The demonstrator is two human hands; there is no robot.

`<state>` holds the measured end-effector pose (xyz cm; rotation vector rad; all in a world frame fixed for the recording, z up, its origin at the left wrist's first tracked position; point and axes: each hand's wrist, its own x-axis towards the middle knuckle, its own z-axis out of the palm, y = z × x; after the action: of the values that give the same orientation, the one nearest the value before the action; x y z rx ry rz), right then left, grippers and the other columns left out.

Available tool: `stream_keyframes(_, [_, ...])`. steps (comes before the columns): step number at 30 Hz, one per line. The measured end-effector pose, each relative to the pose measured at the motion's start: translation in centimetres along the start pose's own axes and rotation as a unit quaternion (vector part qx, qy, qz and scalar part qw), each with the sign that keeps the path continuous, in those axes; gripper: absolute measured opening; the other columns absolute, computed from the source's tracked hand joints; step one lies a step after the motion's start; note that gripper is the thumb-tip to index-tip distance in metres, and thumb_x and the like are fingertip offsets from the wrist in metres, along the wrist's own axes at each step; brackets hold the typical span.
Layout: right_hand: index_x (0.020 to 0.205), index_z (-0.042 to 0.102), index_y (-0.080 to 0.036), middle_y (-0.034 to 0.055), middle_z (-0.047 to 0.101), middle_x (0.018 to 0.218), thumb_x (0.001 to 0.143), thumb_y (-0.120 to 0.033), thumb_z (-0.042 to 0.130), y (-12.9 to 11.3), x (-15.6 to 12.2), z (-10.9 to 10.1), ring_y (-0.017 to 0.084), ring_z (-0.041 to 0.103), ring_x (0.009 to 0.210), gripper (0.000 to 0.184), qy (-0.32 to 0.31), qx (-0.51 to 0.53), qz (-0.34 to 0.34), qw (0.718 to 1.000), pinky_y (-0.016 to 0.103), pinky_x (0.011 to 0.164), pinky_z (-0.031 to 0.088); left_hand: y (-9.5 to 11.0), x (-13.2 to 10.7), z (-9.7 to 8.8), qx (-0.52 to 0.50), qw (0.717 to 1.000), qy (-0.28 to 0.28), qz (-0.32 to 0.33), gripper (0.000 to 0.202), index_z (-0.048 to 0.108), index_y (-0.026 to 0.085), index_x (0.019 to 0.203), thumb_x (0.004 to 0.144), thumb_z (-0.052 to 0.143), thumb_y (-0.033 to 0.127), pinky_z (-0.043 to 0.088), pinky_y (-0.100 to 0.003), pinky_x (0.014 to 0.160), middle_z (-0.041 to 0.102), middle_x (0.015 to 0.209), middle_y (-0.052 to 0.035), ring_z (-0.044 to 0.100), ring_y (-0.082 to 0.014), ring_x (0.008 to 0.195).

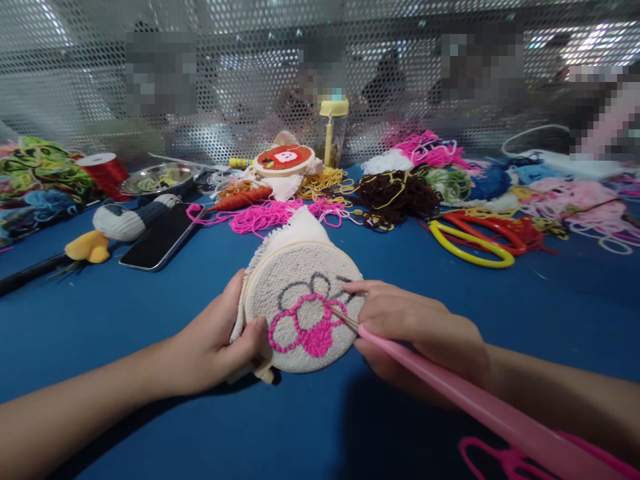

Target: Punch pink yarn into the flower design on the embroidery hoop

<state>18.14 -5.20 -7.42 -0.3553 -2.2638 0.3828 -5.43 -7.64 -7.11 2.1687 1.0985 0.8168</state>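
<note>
An embroidery hoop [300,260] with cream cloth stretched in it is tilted up above the blue table. On the cloth is a flower [316,339] in pink yarn loops, one petal filled, with further petals only outlined in dark grey. My left hand [240,340] grips the hoop's left side, thumb on the front. In my right hand [410,327] is a pink punch needle [415,363], its metal tip meeting the cloth near the flower's centre ring. The index finger of that hand rests at the cloth's right part. Pink yarn [495,460] trails below the handle at lower right.
Behind the hoop lie a phone [163,237], pink yarn [265,217], dark brown yarn [393,197] and yellow-handled scissors [470,250]. Farther back stand a red thread spool [104,177], a metal dish [160,179], another hoop [286,160] and a lidded jar [336,133] before a perforated metal screen [235,100].
</note>
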Motion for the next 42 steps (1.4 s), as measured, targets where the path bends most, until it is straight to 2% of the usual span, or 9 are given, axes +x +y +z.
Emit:
stream_keyframes(5, [0.061, 0.043, -0.018, -0.0067, 0.040, 0.052, 0.078, -0.021, 0.051, 0.4, -0.5, 0.3, 0.006, 0.038, 0.052, 0.019, -0.026, -0.087, -0.008, 0.996, 0.029, 0.085, 0.040, 0.1, -0.1, 0.1, 0.007, 1.000, 0.007, -0.001, 0.033, 0.031, 0.018, 0.112, 0.080, 0.040, 0.020, 0.045, -0.030, 0.075, 0.053, 0.097, -0.0072, 0.052, -0.0170, 0.084])
stream_keyframes(10, [0.062, 0.046, -0.018, -0.0043, 0.044, 0.056, 0.084, -0.021, 0.039, 0.6, -0.7, 0.6, 0.008, 0.041, 0.056, 0.023, -0.088, -0.154, 0.004, 0.984, 0.030, 0.082, 0.037, 0.4, -0.2, 0.0, 0.025, 1.000, 0.007, -0.005, 0.040, 0.029, 0.019, 0.116, 0.078, 0.042, 0.019, 0.047, -0.028, 0.072, 0.054, 0.096, -0.0064, 0.053, -0.0176, 0.083])
stream_keyframes(15, [0.060, 0.047, -0.018, -0.0036, 0.044, 0.054, 0.083, -0.030, 0.044, 0.9, -0.3, 0.6, 0.009, 0.040, 0.057, 0.026, -0.082, -0.224, -0.033, 0.971, 0.027, 0.074, 0.037, 0.7, -0.3, -0.1, 0.047, 0.999, -0.015, 0.015, 0.043, 0.024, 0.018, 0.119, 0.078, 0.039, 0.016, 0.047, -0.031, 0.076, 0.051, 0.099, -0.0085, 0.053, -0.0178, 0.085])
stream_keyframes(18, [0.067, 0.051, -0.016, -0.0009, 0.050, 0.059, 0.084, -0.019, 0.042, 0.3, 0.3, 0.5, 0.010, 0.043, 0.061, 0.020, -0.084, -0.254, -0.060, 0.962, 0.027, 0.070, 0.037, 0.8, -0.4, -0.1, 0.035, 0.999, -0.019, 0.022, 0.041, 0.027, 0.019, 0.115, 0.077, 0.041, 0.015, 0.048, -0.030, 0.071, 0.053, 0.093, -0.0063, 0.054, -0.0157, 0.076])
stream_keyframes(21, [0.067, 0.053, -0.015, 0.0012, 0.052, 0.061, 0.083, -0.013, 0.040, -0.5, 0.7, 0.5, 0.012, 0.045, 0.065, 0.020, -0.097, -0.281, -0.032, 0.954, 0.028, 0.065, 0.037, 0.7, -0.4, 0.0, 0.031, 0.999, -0.004, 0.030, 0.040, 0.030, 0.019, 0.114, 0.076, 0.042, 0.014, 0.047, -0.031, 0.075, 0.052, 0.098, -0.0075, 0.054, -0.0176, 0.083])
stream_keyframes(26, [0.064, 0.049, -0.017, -0.0014, 0.048, 0.058, 0.084, -0.018, 0.039, 0.0, 0.2, 0.4, 0.010, 0.044, 0.060, 0.022, -0.100, -0.227, -0.006, 0.969, 0.027, 0.068, 0.040, 0.1, -0.1, 0.1, 0.027, 0.999, 0.010, 0.015, 0.037, 0.030, 0.020, 0.114, 0.078, 0.040, 0.015, 0.046, -0.031, 0.076, 0.052, 0.097, -0.0062, 0.052, -0.0177, 0.086])
stream_keyframes(30, [0.069, 0.046, -0.018, -0.0016, 0.051, 0.059, 0.081, -0.026, 0.045, 0.4, -0.2, 0.1, 0.010, 0.049, 0.061, 0.015, -0.029, -0.110, -0.029, 0.993, 0.031, 0.077, 0.044, -0.3, 0.0, 0.0, 0.036, 0.999, 0.001, 0.003, 0.040, 0.028, 0.019, 0.118, 0.079, 0.039, 0.018, 0.047, -0.029, 0.072, 0.053, 0.090, -0.0048, 0.053, -0.0166, 0.079])
stream_keyframes(33, [0.071, 0.044, -0.018, -0.0009, 0.052, 0.060, 0.080, -0.020, 0.044, -0.1, 0.3, -0.5, 0.009, 0.052, 0.060, 0.009, 0.003, -0.050, -0.017, 0.999, 0.032, 0.080, 0.046, -0.3, 0.0, -0.1, 0.032, 0.999, 0.002, 0.002, 0.042, 0.027, 0.020, 0.120, 0.080, 0.039, 0.018, 0.046, -0.028, 0.072, 0.053, 0.092, -0.0049, 0.052, -0.0162, 0.079])
stream_keyframes(42, [0.064, 0.039, -0.021, -0.0058, 0.040, 0.047, 0.075, -0.010, 0.040, -0.9, 1.1, -1.1, 0.008, 0.046, 0.046, 0.016, -0.008, -0.013, 0.033, 0.999, 0.034, 0.079, 0.048, -0.2, -0.1, -0.1, 0.020, 1.000, -0.001, -0.018, 0.040, 0.028, 0.018, 0.119, 0.081, 0.039, 0.023, 0.046, -0.028, 0.070, 0.053, 0.091, -0.0058, 0.052, -0.0167, 0.079])
